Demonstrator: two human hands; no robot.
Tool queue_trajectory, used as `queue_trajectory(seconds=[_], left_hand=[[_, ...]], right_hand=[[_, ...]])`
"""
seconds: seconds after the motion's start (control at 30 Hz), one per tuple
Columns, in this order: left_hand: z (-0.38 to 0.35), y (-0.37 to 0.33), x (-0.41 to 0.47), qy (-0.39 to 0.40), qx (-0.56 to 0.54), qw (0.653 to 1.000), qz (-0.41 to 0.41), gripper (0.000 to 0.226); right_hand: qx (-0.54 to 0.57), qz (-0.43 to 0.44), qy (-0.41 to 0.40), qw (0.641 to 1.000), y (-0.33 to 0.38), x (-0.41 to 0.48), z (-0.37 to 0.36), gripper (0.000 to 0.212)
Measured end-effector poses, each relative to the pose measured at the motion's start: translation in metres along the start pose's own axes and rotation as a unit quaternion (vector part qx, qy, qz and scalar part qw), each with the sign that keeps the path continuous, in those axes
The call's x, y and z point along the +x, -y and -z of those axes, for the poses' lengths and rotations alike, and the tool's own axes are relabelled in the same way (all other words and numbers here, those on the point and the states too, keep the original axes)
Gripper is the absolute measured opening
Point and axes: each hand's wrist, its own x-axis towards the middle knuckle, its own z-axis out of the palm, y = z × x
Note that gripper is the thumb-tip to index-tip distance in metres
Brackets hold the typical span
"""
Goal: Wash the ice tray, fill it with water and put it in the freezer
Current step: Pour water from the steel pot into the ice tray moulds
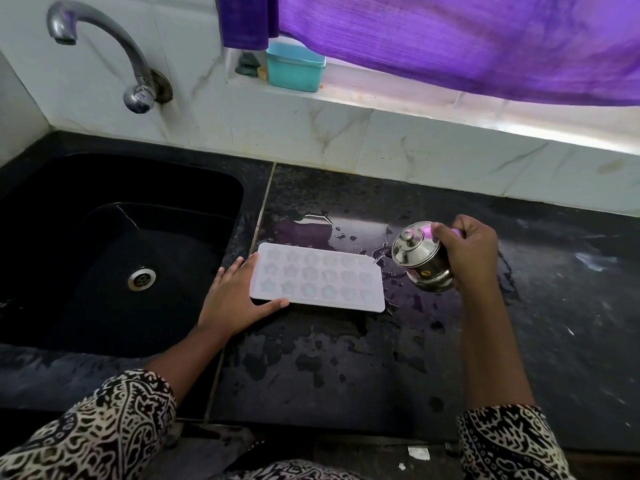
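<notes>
Tray (317,277) lies flat on the black bench (346,368) in the head view, just right of the sink (194,188), with its long side running left to right. It is pale and translucent, with three rows of star-shaped cells.

The left hand (232,299) rests palm down at the tray's left end. Its forearm reaches up from the lower left, across the seam between sink and bench. Its grip is spread apart. The fingers lie straight along the tray's left edge and the thumb stretches right along the near edge, so the near-left corner sits in the crook between them. The hand only touches the rim.

The right hand (467,254) comes in from the lower right, forearm nearly upright in the frame. Its grip is clamped round a small steel pot (420,259), fingers curled over the pot's upper side. The pot is tipped to the left, its knobbed top facing the tray. It hangs above the bench just beside the tray's far-right corner. A thin stream (375,260) of water runs from the pot's rim to that corner.

Puddles (311,221) lie on the bench beyond the tray and round its right end. The sink is black with a steel drain (141,278). A curved tap (104,39) juts from the tiled wall above the sink. A teal box (294,67) stands on the sill (381,95) under a purple curtain (450,39). Black-and-white patterned sleeves (104,427) cover both upper arms.
</notes>
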Motion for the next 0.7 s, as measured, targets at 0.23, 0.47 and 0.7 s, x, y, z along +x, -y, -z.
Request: queue_trajectory(seconds=[0.23,0.47,0.7], left_hand=[[0.0000,-0.0008,-0.0005,0.000,0.002,1.000,0.004,0.121],[-0.0003,-0.0005,0.0001,0.000,-0.001,1.000,0.004,0.120],[-0.0020,0.0010,0.0006,-0.003,0.001,1.000,0.007,0.119]], right_hand=[[0.005,0.001,0.000,1.000,0.0003,-0.0001,0.0006,0.037],[0.024,-0.021,-0.009,0.999,-0.0012,-0.0010,0.0017,0.038],[0.039,-0.045,-0.020,0.998,-0.0050,-0.0019,0.0021,0.036]])
